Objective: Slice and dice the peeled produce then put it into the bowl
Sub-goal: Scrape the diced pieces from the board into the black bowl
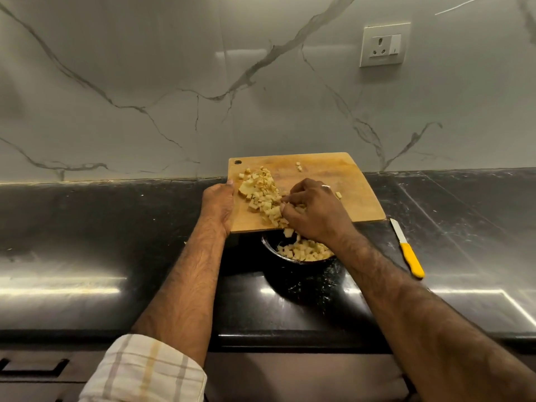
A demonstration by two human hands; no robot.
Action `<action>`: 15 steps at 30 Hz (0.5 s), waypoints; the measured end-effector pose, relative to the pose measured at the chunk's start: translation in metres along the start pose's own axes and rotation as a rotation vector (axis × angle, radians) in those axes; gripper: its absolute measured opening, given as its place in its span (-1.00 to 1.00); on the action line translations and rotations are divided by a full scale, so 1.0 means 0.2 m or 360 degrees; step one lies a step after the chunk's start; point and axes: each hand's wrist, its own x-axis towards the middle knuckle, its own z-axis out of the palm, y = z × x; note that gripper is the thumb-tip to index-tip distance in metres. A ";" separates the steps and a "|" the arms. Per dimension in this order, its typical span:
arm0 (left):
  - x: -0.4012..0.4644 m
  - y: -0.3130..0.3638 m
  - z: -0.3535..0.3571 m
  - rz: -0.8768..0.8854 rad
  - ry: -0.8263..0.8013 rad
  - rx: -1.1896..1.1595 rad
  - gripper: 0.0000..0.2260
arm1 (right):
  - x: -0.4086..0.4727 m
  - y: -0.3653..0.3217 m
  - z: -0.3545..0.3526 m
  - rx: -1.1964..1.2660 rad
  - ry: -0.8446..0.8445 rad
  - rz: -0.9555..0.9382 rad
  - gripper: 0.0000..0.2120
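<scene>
Right hand [311,211], fingers curled, rakes pale diced produce [262,195] off the tilted wooden cutting board [333,175], gripped by the left hand [219,206], into the black bowl [301,274]. Transfer step; next, probably sweep the remaining pile down.

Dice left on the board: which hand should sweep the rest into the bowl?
Right. The right hand already rests curled among the dice at the board's near edge, directly above the bowl. The left hand grips the board's left edge, holding it tilted over the bowl.
</scene>
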 end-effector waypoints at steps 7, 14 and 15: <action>0.01 0.01 -0.01 0.0024 0.0003 0.0031 -0.83 | -0.12 -0.03 -0.06 0.0058 -0.0044 -0.0058 -0.67; 0.02 0.00 -0.03 0.0010 -0.0010 0.0003 -0.81 | -0.04 0.11 -0.11 0.0304 0.0276 0.0258 -0.64; 0.02 0.00 -0.03 0.0011 -0.0010 -0.0001 -0.81 | -0.03 0.13 -0.11 0.0230 0.0233 0.0328 -0.58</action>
